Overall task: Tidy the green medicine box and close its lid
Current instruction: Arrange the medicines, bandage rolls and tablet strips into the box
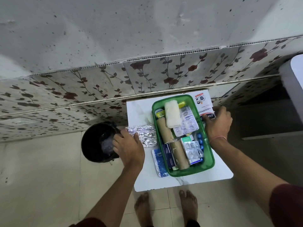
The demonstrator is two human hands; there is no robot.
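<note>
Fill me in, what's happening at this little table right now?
A person is sorting a green medicine box on a small white table. The left hand grips silver blister strips at the table's edge beside a black bin. The right hand holds a white carton just beyond the box. The box is open and full; no lid is visible.

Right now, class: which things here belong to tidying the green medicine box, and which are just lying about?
Job: green box; foil strips under left hand; white carton under right hand; blue strip; table.

Lying about: black bin; floral tiles.
</note>
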